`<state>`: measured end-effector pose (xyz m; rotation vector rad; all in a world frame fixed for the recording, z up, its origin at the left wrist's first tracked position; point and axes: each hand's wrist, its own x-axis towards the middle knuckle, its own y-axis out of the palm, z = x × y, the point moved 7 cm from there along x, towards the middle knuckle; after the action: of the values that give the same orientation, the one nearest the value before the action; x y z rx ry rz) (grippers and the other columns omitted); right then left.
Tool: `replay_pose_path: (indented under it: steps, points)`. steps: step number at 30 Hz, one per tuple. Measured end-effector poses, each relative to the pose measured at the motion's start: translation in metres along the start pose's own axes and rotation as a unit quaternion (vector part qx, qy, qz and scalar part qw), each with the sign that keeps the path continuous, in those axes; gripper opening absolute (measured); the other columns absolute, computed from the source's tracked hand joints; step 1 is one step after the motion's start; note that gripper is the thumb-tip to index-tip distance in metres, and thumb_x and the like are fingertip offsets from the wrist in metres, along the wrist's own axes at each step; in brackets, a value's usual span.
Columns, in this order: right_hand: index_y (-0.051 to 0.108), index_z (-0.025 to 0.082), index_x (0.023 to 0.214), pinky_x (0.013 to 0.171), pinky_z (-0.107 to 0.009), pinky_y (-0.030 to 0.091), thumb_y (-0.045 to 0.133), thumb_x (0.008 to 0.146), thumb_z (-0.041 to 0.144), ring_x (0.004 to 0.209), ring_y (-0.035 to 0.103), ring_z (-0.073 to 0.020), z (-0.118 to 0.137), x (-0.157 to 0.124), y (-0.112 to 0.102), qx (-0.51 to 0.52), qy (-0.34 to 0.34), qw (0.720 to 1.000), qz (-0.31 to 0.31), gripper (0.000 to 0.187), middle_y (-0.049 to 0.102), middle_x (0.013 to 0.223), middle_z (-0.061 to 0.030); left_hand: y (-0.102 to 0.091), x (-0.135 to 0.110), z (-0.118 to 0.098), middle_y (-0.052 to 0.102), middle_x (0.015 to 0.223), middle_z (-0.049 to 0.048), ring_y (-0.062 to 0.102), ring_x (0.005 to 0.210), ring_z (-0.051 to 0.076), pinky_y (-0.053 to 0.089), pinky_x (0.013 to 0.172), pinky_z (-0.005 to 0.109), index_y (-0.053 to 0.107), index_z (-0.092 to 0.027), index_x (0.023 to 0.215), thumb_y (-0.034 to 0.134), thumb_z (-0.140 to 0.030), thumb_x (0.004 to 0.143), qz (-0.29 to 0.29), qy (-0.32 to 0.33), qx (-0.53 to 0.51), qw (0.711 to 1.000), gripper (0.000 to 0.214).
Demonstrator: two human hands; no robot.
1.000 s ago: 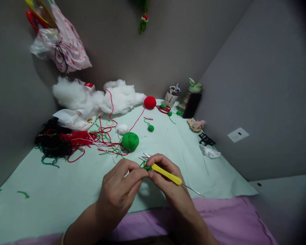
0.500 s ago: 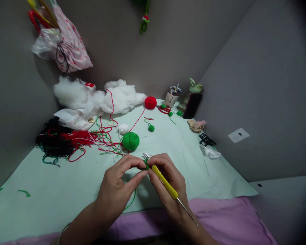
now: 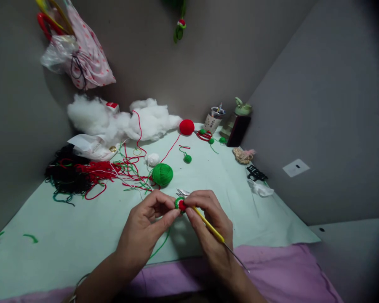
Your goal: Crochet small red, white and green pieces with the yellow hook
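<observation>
**Inspector:** Where is the workpiece, and how do the hands stand?

**Assessor:** The small crocheted piece [image 3: 181, 205], green, white and red, is held above the worktop [image 3: 94, 246]. The left hand [image 3: 142, 231] pinches its left edge between thumb and fingertips; the right hand [image 3: 213, 225] pinches the opposite edge and also carries the yellow-handled hook [image 3: 212, 228], its metal shaft pointing down and away from the piece.

**Inspector:** Which step is in hand?

**Assessor:** In the assessor's judgement, shaping or checking the piece by finger; the hook is merely carried. Should stitching be next, the move would call for a steady left pinch and the hook swung round, tip toward the piece.

**Inspector:** Limits of observation?

**Assessor:** Fingertips cover both edges of the piece, and single stitches are too small to read. A green strand [image 3: 161, 245] emerges below the left hand; whether it joins the piece is concealed. The metal tips [image 3: 182, 193] beyond the fingers, possibly scissors, are partly hidden. Both forearms are cut off at the lower border.
</observation>
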<state>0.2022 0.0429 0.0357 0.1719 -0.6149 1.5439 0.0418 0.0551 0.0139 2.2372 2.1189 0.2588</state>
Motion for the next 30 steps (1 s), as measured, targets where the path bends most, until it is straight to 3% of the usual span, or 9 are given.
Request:
replay_pose_path:
  steps: [9,18,20,23,25,30]
  points:
    - [0.080,0.034,0.110,0.093,-0.032,0.057,0.071,0.097,0.027,0.105,0.072,-0.0191,-0.018,0.002,0.008,0.167,0.164,0.972,0.028,0.017,0.077,0.111,-0.0011,0.005,0.002,0.012,0.069,0.077,-0.0058,0.066,0.072,0.008,0.053,0.068,0.014,0.070,-0.022,0.082,0.082,-0.011,0.078,0.023,-0.066,-0.112,0.991,0.016]
    - [0.077,0.025,0.089,0.080,-0.027,0.053,0.080,0.088,0.019,0.090,0.065,-0.0158,-0.012,0.004,0.006,0.181,0.121,0.976,0.011,0.007,0.065,0.094,-0.0015,0.000,-0.001,0.011,0.068,0.084,-0.0055,0.066,0.077,0.008,0.054,0.073,0.014,0.069,-0.024,0.089,0.079,-0.012,0.082,0.011,-0.036,-0.063,0.997,0.017]
    - [0.076,0.025,0.087,0.079,-0.028,0.052,0.080,0.087,0.017,0.090,0.065,-0.0165,-0.012,0.003,0.005,0.173,0.119,0.978,0.002,0.008,0.066,0.094,-0.0019,-0.002,-0.004,0.005,0.068,0.083,-0.0061,0.067,0.078,0.008,0.054,0.075,0.015,0.068,-0.026,0.090,0.075,-0.010,0.085,-0.006,0.016,-0.011,1.000,0.018]
    - [0.076,0.025,0.085,0.080,-0.029,0.053,0.079,0.086,0.016,0.089,0.064,-0.0178,-0.010,0.003,0.003,0.159,0.101,0.982,-0.021,0.010,0.066,0.091,-0.0020,0.000,-0.011,-0.012,0.071,0.086,-0.0049,0.069,0.084,0.010,0.055,0.082,0.018,0.072,-0.027,0.092,0.069,-0.005,0.088,-0.017,0.149,0.088,0.985,0.023]
    - [0.075,0.025,0.085,0.080,-0.030,0.053,0.079,0.086,0.015,0.089,0.064,-0.0185,-0.009,0.003,0.002,0.146,0.093,0.984,-0.035,0.010,0.066,0.089,-0.0021,0.002,-0.014,-0.016,0.073,0.087,-0.0033,0.070,0.085,0.012,0.056,0.082,0.020,0.075,-0.027,0.095,0.068,-0.004,0.089,-0.021,0.187,0.123,0.974,0.024]
    - [0.073,0.026,0.090,0.077,-0.029,0.051,0.074,0.091,0.016,0.091,0.064,-0.0177,-0.013,0.001,0.001,0.126,0.093,0.987,-0.025,0.010,0.065,0.094,-0.0017,0.001,-0.008,-0.007,0.080,0.089,-0.0040,0.076,0.083,0.012,0.061,0.078,0.017,0.079,-0.028,0.095,0.077,-0.007,0.083,-0.030,0.104,0.080,0.991,0.024]
